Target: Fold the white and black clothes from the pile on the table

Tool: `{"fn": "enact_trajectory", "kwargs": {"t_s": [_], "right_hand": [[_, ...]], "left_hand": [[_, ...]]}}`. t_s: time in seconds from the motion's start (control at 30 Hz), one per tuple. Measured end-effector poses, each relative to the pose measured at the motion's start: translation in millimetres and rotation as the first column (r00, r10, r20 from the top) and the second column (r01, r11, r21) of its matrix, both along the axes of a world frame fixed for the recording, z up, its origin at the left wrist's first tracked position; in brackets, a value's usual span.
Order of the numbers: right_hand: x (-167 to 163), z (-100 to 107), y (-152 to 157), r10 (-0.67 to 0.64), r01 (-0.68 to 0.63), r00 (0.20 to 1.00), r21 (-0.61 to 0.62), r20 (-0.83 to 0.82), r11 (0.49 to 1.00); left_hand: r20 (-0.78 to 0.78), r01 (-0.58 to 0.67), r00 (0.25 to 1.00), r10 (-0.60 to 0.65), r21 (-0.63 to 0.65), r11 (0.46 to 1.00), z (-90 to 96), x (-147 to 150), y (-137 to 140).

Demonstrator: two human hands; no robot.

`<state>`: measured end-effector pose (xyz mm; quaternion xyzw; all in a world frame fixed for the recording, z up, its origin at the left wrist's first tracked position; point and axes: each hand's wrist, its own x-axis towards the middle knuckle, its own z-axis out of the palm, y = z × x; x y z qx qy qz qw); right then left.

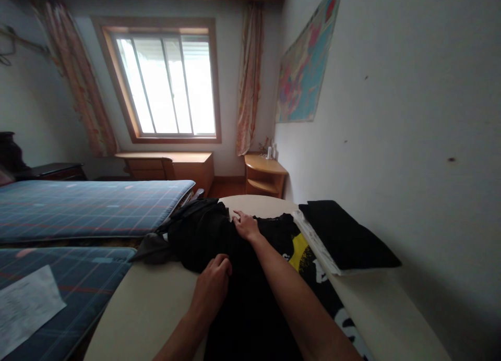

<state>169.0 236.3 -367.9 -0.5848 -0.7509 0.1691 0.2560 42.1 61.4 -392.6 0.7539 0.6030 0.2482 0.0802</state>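
A black shirt [250, 309] with a yellow and white print [300, 251] lies spread along the pale round table [156, 298]. My left hand [214, 280] is at its left edge, fingers curled closed on the black fabric. Farther forward, my right hand [246, 225] lies on the shirt's far part with its fingers apart. Beyond the left hand, a crumpled heap of black and dark grey cloth [195, 230] reaches over the table's left edge. Where the heap and the shirt meet is hard to make out.
At the table's right lies a flat folded black cloth [348, 236] on something white. Plaid mattresses [94, 207] stand close on the left, one with a paper sheet [31, 309]. A wall [410, 142] borders the right side. A desk [191, 165] and corner shelf [266, 165] stand beyond.
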Motion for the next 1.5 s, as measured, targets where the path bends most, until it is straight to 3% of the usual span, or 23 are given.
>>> {"fn": "enact_trajectory", "kwargs": {"t_s": [0.23,0.47,0.7,0.83,1.0,1.13,1.23,1.37,1.5], "right_hand": [[-11.0,-3.8,17.7,0.033,-0.037,0.996,-0.044,-0.087,0.998],[-7.0,-12.2,18.2,0.046,-0.041,0.980,0.029,-0.196,0.999],[7.4,-3.3,-30.4,0.012,0.009,0.990,0.149,-0.138,0.989],[13.7,-5.6,-64.8,0.016,-0.008,0.997,0.103,-0.079,0.995],[21.2,-14.5,-87.9,0.071,-0.070,0.996,0.023,-0.045,0.997],[22.8,-6.0,-90.2,0.057,-0.059,0.993,-0.023,-0.100,0.998],[21.5,8.9,-86.1,-0.004,-0.016,0.989,-0.132,-0.150,0.991],[20.9,24.2,-78.4,-0.046,0.034,0.998,-0.235,-0.044,0.971],[22.4,23.2,-73.1,-0.063,0.068,0.998,-0.246,0.028,0.967]], "left_hand": [[0.011,0.004,1.000,-0.004,-0.006,1.000,-2.9,-1.1,-0.1],[0.046,-0.023,0.999,0.022,0.010,1.000,-2.1,0.8,0.5],[0.066,-0.114,0.991,0.113,0.010,0.993,4.4,3.2,-2.6],[0.071,-0.202,0.977,0.200,0.019,0.979,-0.4,4.1,-0.1],[0.026,-0.219,0.976,0.217,0.059,0.974,-4.5,6.4,5.3],[0.128,-0.225,0.969,0.212,0.096,0.970,2.1,13.3,4.4],[0.256,-0.169,0.958,0.131,0.135,0.976,6.2,20.4,0.8],[0.450,-0.057,0.893,-0.004,0.122,0.991,6.3,28.6,-5.1],[0.552,0.026,0.833,-0.044,0.040,0.999,3.7,32.9,-10.2]]}}
